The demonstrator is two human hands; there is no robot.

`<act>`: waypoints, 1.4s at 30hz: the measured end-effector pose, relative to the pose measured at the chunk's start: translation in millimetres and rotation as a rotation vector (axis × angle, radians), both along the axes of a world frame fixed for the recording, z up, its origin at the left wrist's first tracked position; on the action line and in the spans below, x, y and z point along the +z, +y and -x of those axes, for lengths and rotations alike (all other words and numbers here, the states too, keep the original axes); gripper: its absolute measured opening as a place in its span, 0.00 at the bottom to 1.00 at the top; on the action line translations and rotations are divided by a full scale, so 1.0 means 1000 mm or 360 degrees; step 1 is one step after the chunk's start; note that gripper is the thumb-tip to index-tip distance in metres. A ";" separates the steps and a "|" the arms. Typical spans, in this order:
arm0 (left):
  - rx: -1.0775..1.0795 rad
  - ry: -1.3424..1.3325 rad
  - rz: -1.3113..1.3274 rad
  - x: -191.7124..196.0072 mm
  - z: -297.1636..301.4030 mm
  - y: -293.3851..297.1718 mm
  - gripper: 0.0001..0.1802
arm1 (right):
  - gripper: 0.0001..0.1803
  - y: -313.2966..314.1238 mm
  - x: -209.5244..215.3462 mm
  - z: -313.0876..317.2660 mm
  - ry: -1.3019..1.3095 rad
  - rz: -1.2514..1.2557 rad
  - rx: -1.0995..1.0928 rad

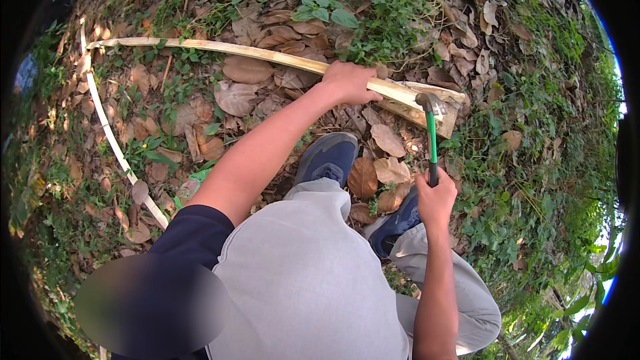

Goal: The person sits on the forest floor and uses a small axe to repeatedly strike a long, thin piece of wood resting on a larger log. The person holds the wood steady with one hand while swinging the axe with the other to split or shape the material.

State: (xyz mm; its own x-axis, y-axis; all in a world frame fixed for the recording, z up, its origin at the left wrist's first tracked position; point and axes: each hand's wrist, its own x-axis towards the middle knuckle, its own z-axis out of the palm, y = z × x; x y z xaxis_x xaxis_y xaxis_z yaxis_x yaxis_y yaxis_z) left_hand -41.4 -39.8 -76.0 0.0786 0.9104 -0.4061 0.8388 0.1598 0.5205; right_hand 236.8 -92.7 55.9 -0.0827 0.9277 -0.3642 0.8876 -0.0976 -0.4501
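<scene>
My left hand [351,83] is wrapped round a long, pale wooden strip [227,47], close to the strip's right end. That end lies over a wooden block or short board [449,117] on the ground. In my right hand [437,197] is a claw hammer [432,140] with a green handle and black grip, my fingers closed round the grip. The metal head is over the right end of the wood; whether it touches cannot be made out. No nail can be made out there.
Another pale wooden strip [109,131] runs down the left side, meeting the first strip's far end. Dry brown leaves [363,179] and low green plants [393,20] cover the ground. My blue shoes [328,159] stand just below the wood.
</scene>
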 end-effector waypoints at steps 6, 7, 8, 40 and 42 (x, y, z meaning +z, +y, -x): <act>0.0007 -0.0014 0.0007 -0.003 0.002 -0.002 0.32 | 0.16 0.021 0.037 0.020 0.0687 -0.0223 -0.0153; 0.0002 -0.0019 0.0008 -0.002 0.001 -0.001 0.32 | 0.16 0.023 0.035 0.018 0.0763 -0.0172 -0.0185; -0.0003 -0.0024 0.0009 0.000 0.000 -0.001 0.32 | 0.16 0.025 0.031 0.015 0.0840 -0.0119 -0.0217; -0.0001 -0.0003 0.0021 -0.003 0.000 -0.001 0.33 | 0.15 0.006 0.025 0.026 0.1117 -0.0042 -0.0400; 0.0007 -0.0009 0.0022 -0.001 -0.001 0.001 0.33 | 0.15 0.003 0.007 0.021 0.1227 0.0124 -0.0498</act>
